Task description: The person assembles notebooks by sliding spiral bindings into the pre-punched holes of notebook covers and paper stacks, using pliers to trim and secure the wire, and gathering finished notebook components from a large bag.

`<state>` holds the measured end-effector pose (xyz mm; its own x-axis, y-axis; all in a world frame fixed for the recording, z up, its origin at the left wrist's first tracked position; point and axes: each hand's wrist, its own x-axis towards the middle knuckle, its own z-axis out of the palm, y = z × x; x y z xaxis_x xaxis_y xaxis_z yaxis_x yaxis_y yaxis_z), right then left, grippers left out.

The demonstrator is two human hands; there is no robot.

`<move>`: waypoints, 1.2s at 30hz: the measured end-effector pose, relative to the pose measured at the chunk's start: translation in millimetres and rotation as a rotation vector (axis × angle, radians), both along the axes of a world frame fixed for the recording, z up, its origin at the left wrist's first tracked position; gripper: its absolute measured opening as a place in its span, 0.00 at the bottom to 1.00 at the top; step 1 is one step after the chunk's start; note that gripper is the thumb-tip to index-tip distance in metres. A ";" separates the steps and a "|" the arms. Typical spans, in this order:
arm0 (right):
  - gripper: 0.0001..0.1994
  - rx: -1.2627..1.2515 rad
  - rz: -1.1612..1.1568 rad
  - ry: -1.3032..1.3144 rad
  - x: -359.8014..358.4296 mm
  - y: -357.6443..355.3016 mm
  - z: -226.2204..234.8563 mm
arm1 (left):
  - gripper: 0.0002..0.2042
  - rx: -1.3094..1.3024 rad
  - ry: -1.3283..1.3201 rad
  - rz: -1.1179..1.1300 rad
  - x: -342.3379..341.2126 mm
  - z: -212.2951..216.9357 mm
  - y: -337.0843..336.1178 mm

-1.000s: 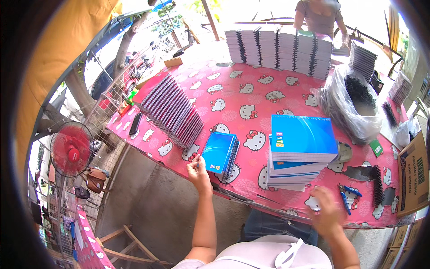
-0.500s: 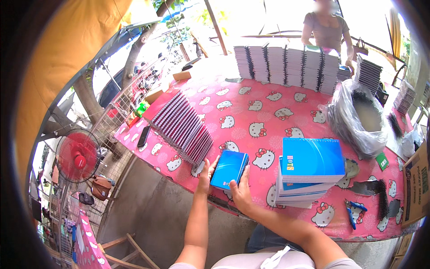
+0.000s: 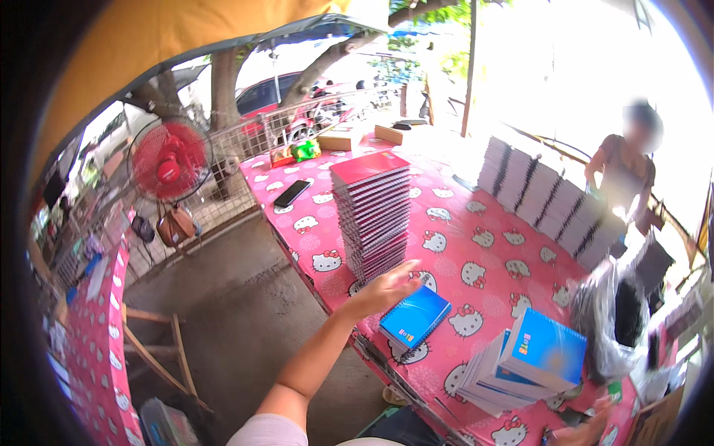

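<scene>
A small stack of blue spiral notebooks [image 3: 415, 320] lies on the pink patterned table. Just beyond its far left corner, my left hand [image 3: 387, 288] hovers with fingers stretched out, holding nothing. Beside that hand rises a tall stack of red-covered spiral notebooks [image 3: 372, 215]. To the right stands another pile of blue-covered notebooks [image 3: 543, 349], its lower sheets slightly fanned. My right hand [image 3: 587, 425] reaches low over the table's near right part; it is smeared by motion, so its fingers do not show clearly.
Coil-bound book stacks [image 3: 547, 193] line the far edge, where another person [image 3: 623, 175] stands. A clear plastic bag [image 3: 606, 320] with black coils sits at right. A phone [image 3: 292, 194] lies left. Beyond the left edge are a red fan [image 3: 169, 160] and a wooden stand [image 3: 160, 349].
Both hands have let go of the small blue notebook stack, which now rests on the table. My right hand has moved right, and the view has turned left.
</scene>
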<state>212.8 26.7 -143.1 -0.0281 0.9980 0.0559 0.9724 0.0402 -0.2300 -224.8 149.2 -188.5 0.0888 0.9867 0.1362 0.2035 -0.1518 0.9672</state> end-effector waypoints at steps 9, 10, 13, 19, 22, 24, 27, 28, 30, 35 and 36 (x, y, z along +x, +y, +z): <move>0.17 0.459 0.227 0.421 38.7 113.6 48.6 | 0.19 0.433 0.385 -0.547 191.4 121.7 63.1; 0.17 0.446 0.256 0.434 36.1 116.7 51.7 | 0.19 0.390 0.522 -0.541 209.4 124.8 64.6; 0.16 0.423 0.265 0.438 39.7 125.5 57.6 | 0.22 0.320 0.918 -0.605 258.3 113.2 85.3; 0.15 0.396 0.333 0.437 38.9 135.1 65.3 | 0.30 0.125 0.943 -0.561 282.8 100.5 119.3; 0.14 0.383 0.375 0.434 35.0 138.8 70.3 | 0.22 0.340 0.917 -0.400 286.2 96.2 120.4; 0.14 0.385 0.396 0.441 31.2 142.0 73.6 | 0.18 0.537 0.788 -0.280 282.9 101.7 117.2; 0.13 0.388 0.414 0.440 29.3 146.4 77.5 | 0.13 0.852 0.462 -0.119 283.3 117.2 104.8; 0.13 0.385 0.415 0.440 31.1 147.1 78.0 | 0.10 0.769 0.361 -0.171 285.4 120.9 98.8; 0.13 0.386 0.407 0.441 33.0 152.5 79.6 | 0.09 0.785 0.922 -0.232 280.1 133.4 65.9; 0.12 0.401 0.432 0.438 31.8 155.5 85.7 | 0.11 0.778 0.805 -0.140 266.9 130.5 34.7; 0.12 0.403 0.435 0.439 31.8 156.6 86.3 | 0.14 0.738 0.675 -0.117 264.7 136.2 23.4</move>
